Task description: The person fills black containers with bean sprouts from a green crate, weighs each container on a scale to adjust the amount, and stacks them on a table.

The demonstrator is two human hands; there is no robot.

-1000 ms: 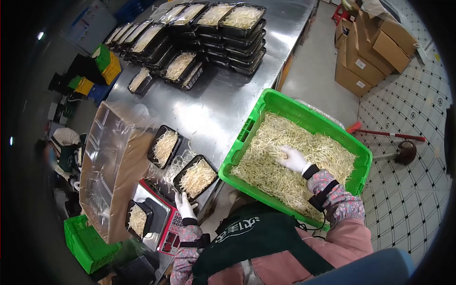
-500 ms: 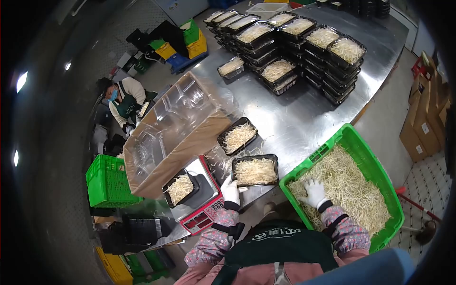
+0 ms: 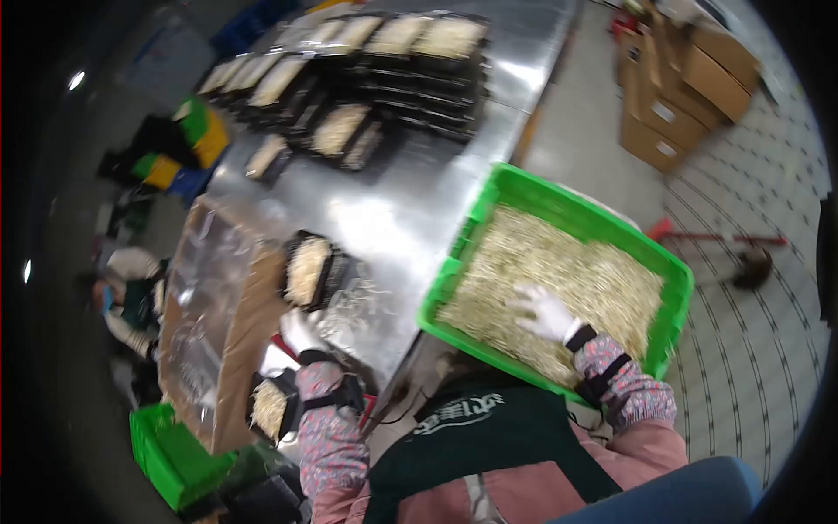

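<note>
1. While the right hand lies open with its fingers spread, the heap of pale bean sprouts is directly beneath it, touching the white glove and reaching out on every side. The heap fills a green rectangular plastic crate beside the shiny steel table.
2. At the near end of a sprout-filled black plastic tray, the left hand is also in a white glove. It is blurred, so I cannot tell whether its fingers grip the tray or only rest against it.
3. That tray lies on the table, between a brown cardboard carton and a scatter of loose sprouts. A dark edge along its side may belong to another tray.
4. Nearer the body, another filled black tray sits on the red-and-white scale, which the left forearm partly covers.
5. Half a second ago the left hand was at the corner of a filled tray near the table edge; now loose strands show there instead, and the hand is beside the carton.
6. The right hand stays over the sprouts, and the view has swung round.
</note>
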